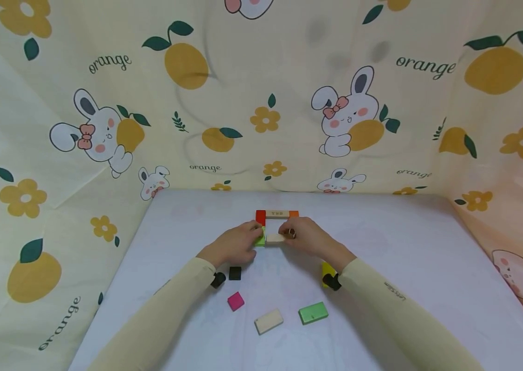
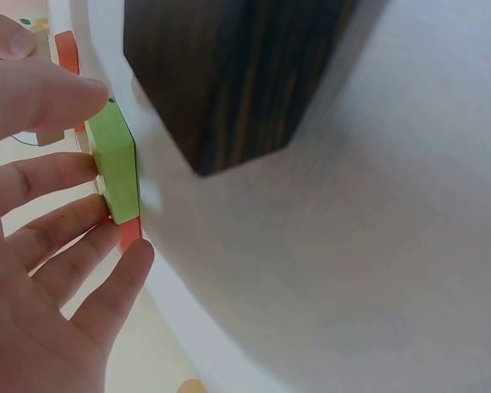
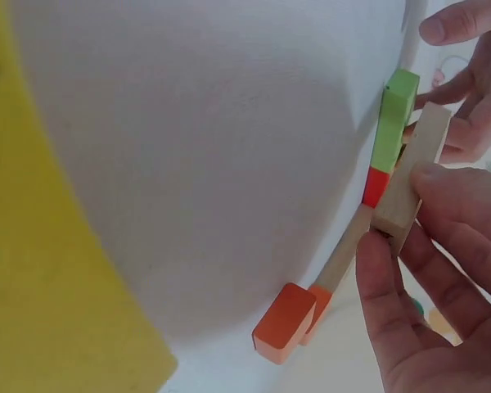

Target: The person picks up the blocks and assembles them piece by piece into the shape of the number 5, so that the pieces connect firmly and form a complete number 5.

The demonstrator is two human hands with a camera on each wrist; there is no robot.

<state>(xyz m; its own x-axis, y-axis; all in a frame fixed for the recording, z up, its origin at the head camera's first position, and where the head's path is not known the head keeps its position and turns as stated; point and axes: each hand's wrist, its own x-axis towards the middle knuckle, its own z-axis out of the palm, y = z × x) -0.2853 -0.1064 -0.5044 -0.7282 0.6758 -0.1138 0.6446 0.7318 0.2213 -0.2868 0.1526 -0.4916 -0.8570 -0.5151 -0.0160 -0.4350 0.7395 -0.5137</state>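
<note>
Near the back of the table, my left hand (image 1: 233, 243) rests its fingers along the light green block (image 2: 119, 172). In the right wrist view its thumb stands apart from that block. Beyond the green block, end to end with it, lies a red block (image 1: 260, 215). My right hand (image 1: 313, 238) pinches a plain wooden block (image 3: 416, 168) between thumb and fingers, held level beside the green block's near end. Another wooden block (image 1: 277, 214) forms the back side, running from the red block to an orange block (image 1: 293, 214). A second orange block (image 3: 285, 319) shows in the right wrist view.
Below my left wrist is a dark wood-grained block (image 1: 235, 273), with a pink block (image 1: 235, 301) nearer. A pale wooden block (image 1: 269, 321) and a green block (image 1: 313, 313) lie toward the front. A yellow block (image 1: 327, 272) sits under my right wrist. Patterned cloth (image 1: 261, 149) walls the table.
</note>
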